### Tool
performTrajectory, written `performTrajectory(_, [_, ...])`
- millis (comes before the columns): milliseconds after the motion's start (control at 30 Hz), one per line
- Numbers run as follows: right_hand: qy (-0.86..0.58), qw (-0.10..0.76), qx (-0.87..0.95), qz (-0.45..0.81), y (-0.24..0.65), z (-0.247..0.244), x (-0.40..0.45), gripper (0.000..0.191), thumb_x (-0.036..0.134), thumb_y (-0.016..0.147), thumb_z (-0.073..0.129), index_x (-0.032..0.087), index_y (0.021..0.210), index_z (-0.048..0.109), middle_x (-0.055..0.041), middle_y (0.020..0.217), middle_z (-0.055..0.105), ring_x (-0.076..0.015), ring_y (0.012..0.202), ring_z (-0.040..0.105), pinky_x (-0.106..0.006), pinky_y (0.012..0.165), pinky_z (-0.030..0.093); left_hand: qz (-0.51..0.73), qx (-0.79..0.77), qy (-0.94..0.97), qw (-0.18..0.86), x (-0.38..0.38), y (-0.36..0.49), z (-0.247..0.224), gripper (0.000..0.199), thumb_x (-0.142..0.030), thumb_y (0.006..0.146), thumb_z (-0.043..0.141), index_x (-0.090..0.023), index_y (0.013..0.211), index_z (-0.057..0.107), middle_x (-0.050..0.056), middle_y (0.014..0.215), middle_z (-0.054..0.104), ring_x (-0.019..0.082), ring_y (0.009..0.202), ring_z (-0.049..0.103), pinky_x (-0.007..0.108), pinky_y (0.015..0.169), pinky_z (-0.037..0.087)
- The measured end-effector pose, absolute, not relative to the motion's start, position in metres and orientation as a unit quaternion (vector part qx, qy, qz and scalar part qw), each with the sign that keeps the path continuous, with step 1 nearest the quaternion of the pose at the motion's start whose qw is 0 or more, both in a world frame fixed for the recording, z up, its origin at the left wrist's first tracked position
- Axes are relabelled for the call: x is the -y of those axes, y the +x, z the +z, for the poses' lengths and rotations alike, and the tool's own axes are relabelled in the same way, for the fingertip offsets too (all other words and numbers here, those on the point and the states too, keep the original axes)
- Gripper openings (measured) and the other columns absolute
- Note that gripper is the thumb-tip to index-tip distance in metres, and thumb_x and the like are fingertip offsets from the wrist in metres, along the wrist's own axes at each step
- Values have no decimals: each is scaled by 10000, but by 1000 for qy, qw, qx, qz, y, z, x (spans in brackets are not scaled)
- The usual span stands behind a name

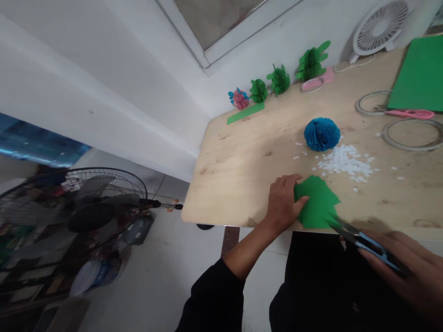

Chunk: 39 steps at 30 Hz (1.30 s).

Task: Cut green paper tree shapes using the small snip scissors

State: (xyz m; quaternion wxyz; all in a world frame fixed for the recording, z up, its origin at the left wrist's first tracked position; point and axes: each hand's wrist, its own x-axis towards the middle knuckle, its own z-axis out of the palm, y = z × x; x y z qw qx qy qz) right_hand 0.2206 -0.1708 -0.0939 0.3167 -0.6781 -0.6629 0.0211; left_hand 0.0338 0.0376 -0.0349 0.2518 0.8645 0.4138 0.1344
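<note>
My left hand (284,199) grips the left side of a green paper piece (316,203) at the table's front edge, thumb on top and fingers behind. The paper has a jagged, stepped outline at its top and right. In my right hand (411,258) is a pair of scissors (360,240) with blue and black handles. Their blades are parted, with the tips at the paper's lower right corner. Beyond the paper lie a heap of small white paper bits (346,160) and a round blue folded-paper ball (321,134).
Along the wall stand several green paper figures (279,80) and a pink-and-blue one (239,98). To the right are tape rolls (391,138), pink-handled scissors (411,113), green sheets (420,76) and a small white fan (380,27). A black floor fan (104,189) stands left.
</note>
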Motion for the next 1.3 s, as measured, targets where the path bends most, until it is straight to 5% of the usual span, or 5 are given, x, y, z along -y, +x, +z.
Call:
performTrajectory(233, [-653,326,683,8,218,-86,167,469,498,856,529,301,1259,666,-94,1098,758,-348,901,753,-465,694,627,80,-420,878,213,-40,32,-27,446,-370,839,711,-214,1234,574,87,1233,611,285,1163,543,442,992,445])
performTrajectory(533, [-628,289,720,-50,219,-90,165,398,369,927,375,293,988,761,-97,1156,768,-307,842,766,-424,624,615,50,-440,877,188,-44,27,-22,265,-338,866,683,-206,1089,631,69,1124,634,268,1092,546,424,954,446])
performTrajectory(1033, [-651,259,712,-49,214,-81,160,443,331,906,351,270,1047,766,-110,1078,777,-278,692,745,-414,552,604,81,-442,861,237,-45,26,-17,159,-225,837,677,-220,980,607,46,1066,649,241,1055,569,409,947,466])
performTrajectory(1300, [-641,251,723,-65,214,-84,162,461,315,934,319,292,976,778,-95,1074,781,-301,865,764,-413,611,613,108,-442,850,264,-44,26,-16,83,-177,833,652,-231,862,596,18,965,708,231,1001,605,411,931,471])
